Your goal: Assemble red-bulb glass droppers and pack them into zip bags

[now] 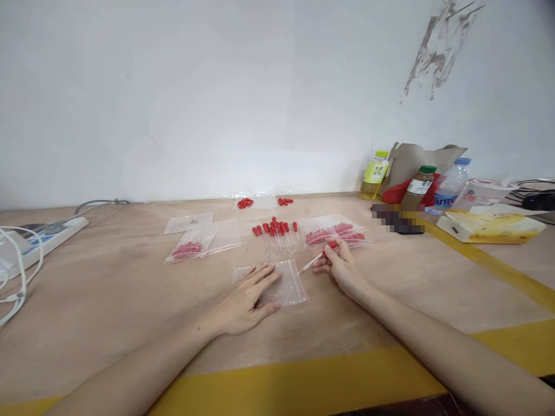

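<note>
My left hand (254, 294) lies flat with fingers spread on a clear zip bag (286, 283), pressing it to the table. Between the fingers of my right hand (340, 266) is a glass dropper with a red rubber bulb (318, 258); its tip is at the bag's right edge, and I cannot tell if it is inside. Just beyond the bag lies a loose pile of red-bulbed droppers (277, 231). Filled bags of droppers rest at the right (336, 230) and at the left (188, 245), the left ones beside flat clear bags (223, 236).
Two small groups of red bulbs (245, 203) lie near the wall. A power strip (47, 237) with white cables is on the left. Bottles (418, 188), a dark blurred-out object (403, 222) and a yellow tissue pack (489, 225) occupy the right. Yellow tape (303, 384) marks the front edge.
</note>
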The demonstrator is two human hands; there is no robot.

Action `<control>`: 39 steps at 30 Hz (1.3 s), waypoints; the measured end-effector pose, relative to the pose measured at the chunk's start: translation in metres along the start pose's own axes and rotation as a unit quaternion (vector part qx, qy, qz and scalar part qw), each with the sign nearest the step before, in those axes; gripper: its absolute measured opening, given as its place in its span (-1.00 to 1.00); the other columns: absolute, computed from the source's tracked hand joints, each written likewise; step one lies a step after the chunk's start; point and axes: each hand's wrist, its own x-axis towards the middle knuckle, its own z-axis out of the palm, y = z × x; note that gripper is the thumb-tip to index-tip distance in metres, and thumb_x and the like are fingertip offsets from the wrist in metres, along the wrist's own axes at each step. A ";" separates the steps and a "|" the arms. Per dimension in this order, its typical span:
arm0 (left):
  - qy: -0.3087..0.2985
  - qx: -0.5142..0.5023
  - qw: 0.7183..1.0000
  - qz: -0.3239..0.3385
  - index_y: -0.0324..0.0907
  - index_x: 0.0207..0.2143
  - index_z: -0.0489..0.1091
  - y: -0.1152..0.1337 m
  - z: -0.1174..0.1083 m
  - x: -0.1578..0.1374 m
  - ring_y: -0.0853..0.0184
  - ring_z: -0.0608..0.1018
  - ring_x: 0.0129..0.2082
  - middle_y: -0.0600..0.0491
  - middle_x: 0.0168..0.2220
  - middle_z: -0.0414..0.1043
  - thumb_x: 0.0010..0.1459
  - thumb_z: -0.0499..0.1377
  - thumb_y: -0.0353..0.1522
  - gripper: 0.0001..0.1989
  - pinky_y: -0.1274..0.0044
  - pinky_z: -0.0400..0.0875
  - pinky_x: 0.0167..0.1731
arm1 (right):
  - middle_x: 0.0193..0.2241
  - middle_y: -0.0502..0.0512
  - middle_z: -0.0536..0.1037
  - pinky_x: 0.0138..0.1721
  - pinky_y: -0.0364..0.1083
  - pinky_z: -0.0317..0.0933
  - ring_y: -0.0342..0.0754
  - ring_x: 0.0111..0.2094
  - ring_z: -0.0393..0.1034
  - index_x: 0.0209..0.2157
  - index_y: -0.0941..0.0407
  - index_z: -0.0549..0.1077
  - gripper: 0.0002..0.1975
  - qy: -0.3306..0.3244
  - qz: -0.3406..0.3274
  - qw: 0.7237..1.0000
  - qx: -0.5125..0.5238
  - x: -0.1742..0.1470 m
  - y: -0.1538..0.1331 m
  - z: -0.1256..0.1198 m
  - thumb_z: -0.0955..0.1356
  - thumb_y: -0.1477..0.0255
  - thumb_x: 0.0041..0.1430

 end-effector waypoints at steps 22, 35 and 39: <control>0.013 -0.018 1.000 0.010 -0.09 0.21 -0.11 0.001 -0.002 0.001 0.18 0.01 0.21 -0.02 0.22 -0.07 0.18 -0.08 -0.09 -0.40 0.27 -0.02 0.14 | -0.57 -0.18 0.34 -0.54 -0.11 0.33 -0.17 -0.61 0.38 -0.23 0.03 0.09 -0.58 0.004 -0.012 1.000 0.000 -0.005 -0.004 0.000 0.35 0.22 -0.07; 0.024 -0.029 0.999 0.019 -0.17 0.20 -0.09 0.001 -0.001 0.005 0.16 0.05 0.20 -0.03 0.21 -0.01 0.18 -0.08 -0.10 -0.39 0.28 0.00 0.14 | -0.34 0.02 0.45 -0.51 -0.20 0.24 -0.25 -0.52 0.33 -0.41 0.17 0.36 -0.76 -0.332 0.051 0.937 -0.091 -0.009 -0.016 -0.006 0.43 0.37 -0.13; 0.031 -0.037 0.998 0.030 -0.19 0.20 -0.09 0.002 -0.001 0.007 0.18 0.06 0.19 -0.05 0.20 0.00 0.18 -0.06 -0.11 -0.39 0.30 0.00 0.14 | -0.51 -0.07 0.43 -0.43 -0.16 0.26 -0.23 -0.53 0.35 -0.39 0.13 0.27 -0.77 -0.358 0.056 0.929 -0.075 -0.015 -0.012 0.008 0.38 0.32 -0.04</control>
